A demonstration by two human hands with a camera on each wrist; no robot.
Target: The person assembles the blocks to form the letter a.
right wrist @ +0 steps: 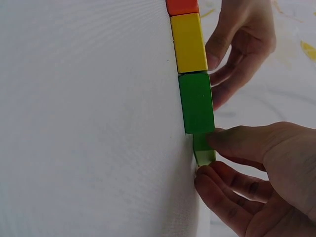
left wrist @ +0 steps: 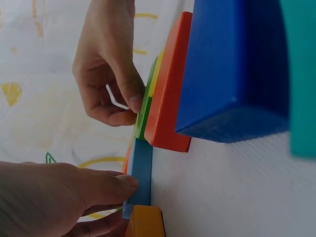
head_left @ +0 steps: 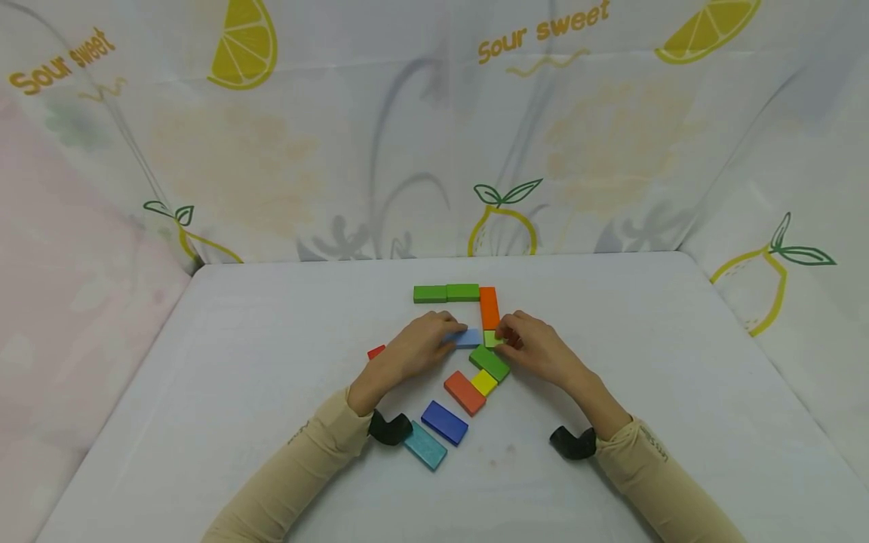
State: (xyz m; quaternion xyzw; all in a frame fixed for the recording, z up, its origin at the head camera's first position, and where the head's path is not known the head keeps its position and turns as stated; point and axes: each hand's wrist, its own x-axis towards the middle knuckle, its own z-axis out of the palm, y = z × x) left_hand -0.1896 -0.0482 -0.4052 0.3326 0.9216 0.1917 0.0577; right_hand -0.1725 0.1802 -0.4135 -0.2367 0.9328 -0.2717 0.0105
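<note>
My left hand (head_left: 421, 341) pinches a light blue block (head_left: 468, 338) lying flat on the table; its thumb lies on the block's side in the left wrist view. Across from it, my right hand (head_left: 541, 351) holds a small light green block (head_left: 490, 338) between thumb and fingers. That block sits below an upright orange block (head_left: 489, 308) and touches a slanted green block (head_left: 489, 363). A yellow block (head_left: 484, 382) and a red-orange block (head_left: 465, 393) continue the line toward me. Part of the light green block is hidden by the right fingers.
Two green blocks (head_left: 446, 293) lie end to end at the back. Nearer me are a dark blue block (head_left: 444, 422) and a teal block (head_left: 425, 446). A red block (head_left: 376, 352) is partly hidden by my left arm. An orange-yellow block (left wrist: 145, 222) lies beside the left fingers.
</note>
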